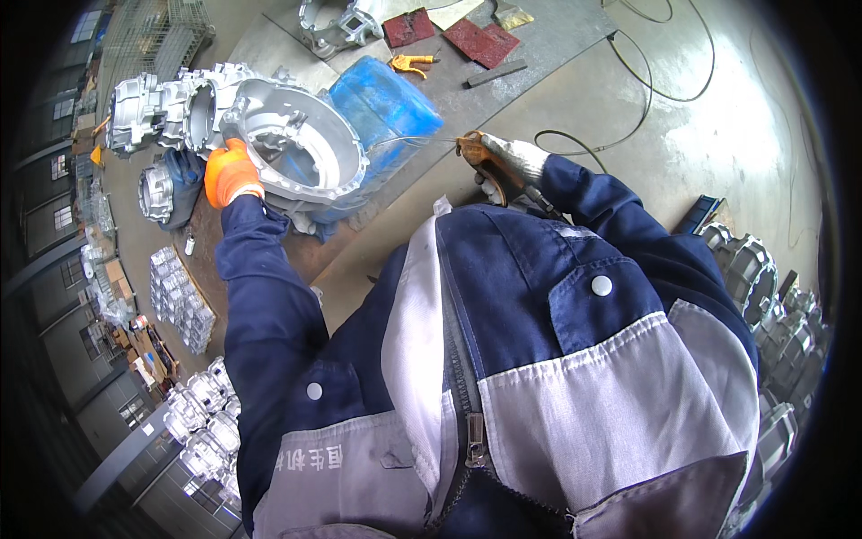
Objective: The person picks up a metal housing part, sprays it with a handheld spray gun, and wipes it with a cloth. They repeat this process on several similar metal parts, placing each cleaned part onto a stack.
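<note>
My left hand (235, 174), in an orange glove, is closed on the near-left rim of a large silver cast-metal housing (310, 135). The housing lies with its wide round opening facing up, against a blue plastic drum or block (382, 103). In a white glove, my right hand (521, 158) grips an orange handheld power tool (482, 154). From the tool's front a thin rod (422, 139) points left toward the housing; whether its tip touches the metal I cannot make out. A second silver casting (139, 112) adjoins the housing's far left.
On the metal worktable (548, 36) lie a yellow-orange air blow gun (411, 64), red abrasive pieces (480, 43), a dark flat bar (496, 75) and another casting (339, 27). A dark hose (648, 85) loops across the floor at right. Castings (750, 269) are stacked behind my right arm.
</note>
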